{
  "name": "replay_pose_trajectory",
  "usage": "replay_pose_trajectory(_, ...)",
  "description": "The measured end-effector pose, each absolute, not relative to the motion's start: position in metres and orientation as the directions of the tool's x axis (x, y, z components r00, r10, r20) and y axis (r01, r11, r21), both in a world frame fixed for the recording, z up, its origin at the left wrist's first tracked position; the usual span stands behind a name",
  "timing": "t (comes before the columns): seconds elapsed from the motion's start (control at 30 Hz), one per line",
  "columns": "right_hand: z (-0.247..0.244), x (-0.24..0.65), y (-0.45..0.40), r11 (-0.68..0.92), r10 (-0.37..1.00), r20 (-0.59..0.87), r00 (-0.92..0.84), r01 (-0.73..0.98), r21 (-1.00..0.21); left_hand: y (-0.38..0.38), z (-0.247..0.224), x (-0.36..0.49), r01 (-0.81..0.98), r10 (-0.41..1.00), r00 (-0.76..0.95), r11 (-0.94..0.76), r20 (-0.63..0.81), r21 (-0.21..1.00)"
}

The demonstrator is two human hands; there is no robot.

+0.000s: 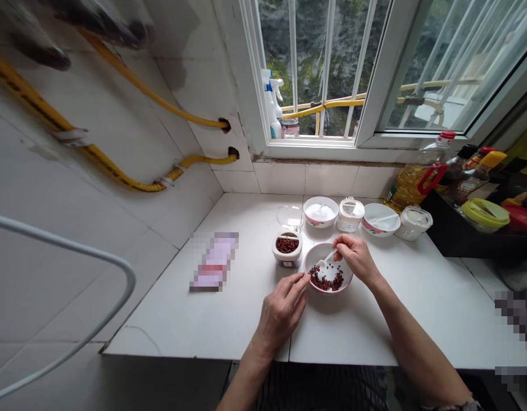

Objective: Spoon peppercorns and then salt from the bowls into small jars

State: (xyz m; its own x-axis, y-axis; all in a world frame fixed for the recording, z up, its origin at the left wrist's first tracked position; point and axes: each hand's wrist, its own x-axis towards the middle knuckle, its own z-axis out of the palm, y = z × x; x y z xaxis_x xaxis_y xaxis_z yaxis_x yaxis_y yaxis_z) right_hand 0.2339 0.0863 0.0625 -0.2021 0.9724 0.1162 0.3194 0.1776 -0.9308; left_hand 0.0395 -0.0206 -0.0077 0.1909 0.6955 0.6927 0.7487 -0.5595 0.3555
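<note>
A white bowl with a pink rim (349, 275) stands on the counter with dark red peppercorns (327, 281) in its bottom. My right hand (355, 258) pinches the handle of a small white spoon (322, 263), whose head is down in the bowl among the peppercorns. At the bowl's left side, my left hand (284, 305) holds the rim with its fingertips; its thumb is low and partly hidden. Just left of the bowl is a seasoning jar (288, 260), its clear lid (290, 216) flipped up, filled with more peppercorns.
Behind stand a bowl of white powder (320, 212), a lidded jar (351, 214), a bowl with a spoon (380, 220) and another jar (416, 222). An oil bottle (413, 177) and a dark rack (451, 228) of condiments are at right. A blurred packet (215, 260) lies left.
</note>
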Motion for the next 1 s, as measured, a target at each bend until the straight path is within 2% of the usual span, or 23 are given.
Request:
replay_pose_trajectory(0.33, 0.0611, 0.2359, 0.0916, 0.103, 0.975, 0.062, -0.214, 0.182, -0.978, -0.0205, -0.0078, 0.039, 0.751, 0.686, 0.19, -0.562, 0.702, 0.346)
replay_pose_trajectory(0.8, 0.0591, 0.2364, 0.0932, 0.075, 0.976, 0.039, -0.216, 0.158, -0.985, -0.0209, -0.0076, 0.0387, 0.754, 0.692, 0.2, -0.561, 0.694, 0.342)
replay_pose_trajectory(0.9, 0.059, 0.2358, 0.0913, 0.159, 0.967, 0.094, -0.238, 0.273, -0.949, -0.0209, -0.0073, 0.0388, 0.756, 0.69, 0.199, -0.56, 0.696, 0.338)
replay_pose_trajectory(1.0, 0.057, 0.2318, 0.0881, 0.361, 0.921, 0.241, -0.305, 0.441, -0.822, -0.0208, -0.0073, 0.039, 0.756, 0.685, 0.203, -0.563, 0.7, 0.333)
